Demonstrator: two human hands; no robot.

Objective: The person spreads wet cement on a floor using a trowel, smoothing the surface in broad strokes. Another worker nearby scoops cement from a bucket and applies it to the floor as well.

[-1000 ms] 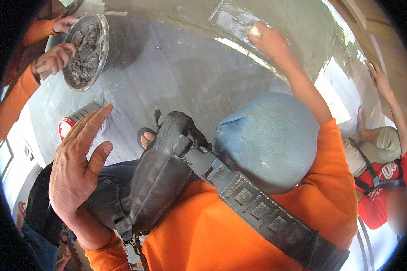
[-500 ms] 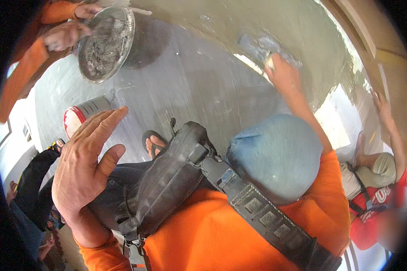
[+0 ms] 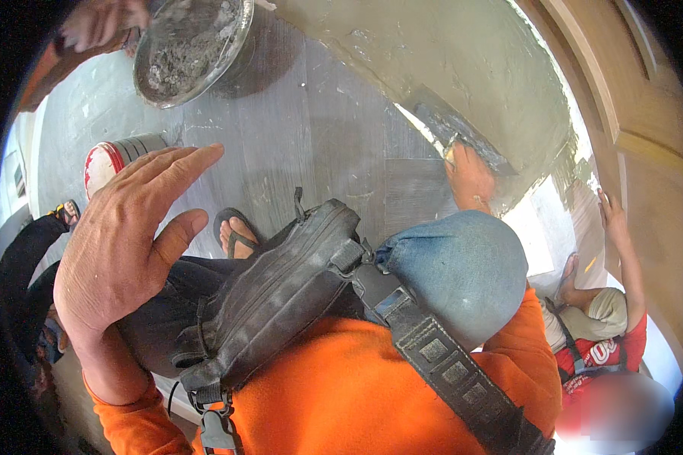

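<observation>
My right hand (image 3: 472,176) is closed around the handle of a flat plastering trowel (image 3: 463,130). Its long blade lies on the edge of a wet, smooth grey mortar layer (image 3: 463,57), beyond my bent knee in blue denim (image 3: 455,273). My left hand (image 3: 121,250) hovers at the left, empty, its fingers stretched out and thumb apart. Farther off at the upper left, a round bucket (image 3: 243,45) of lumpy grey mortar (image 3: 186,64) is tilted. A co-worker's hand (image 3: 102,23), blurred, is beside it.
A white bucket with a red rim (image 3: 102,168) stands beyond my left hand. Brown wooden panelling (image 3: 649,144) borders the mortar at the right. Nearby sits a person in a red shirt (image 3: 622,345). A black bag (image 3: 273,273) hangs across my lap.
My right hand has drawn the trowel back toward me along the mortar's edge. My left hand stays outstretched. The co-worker's hands have shifted up beside the bucket.
</observation>
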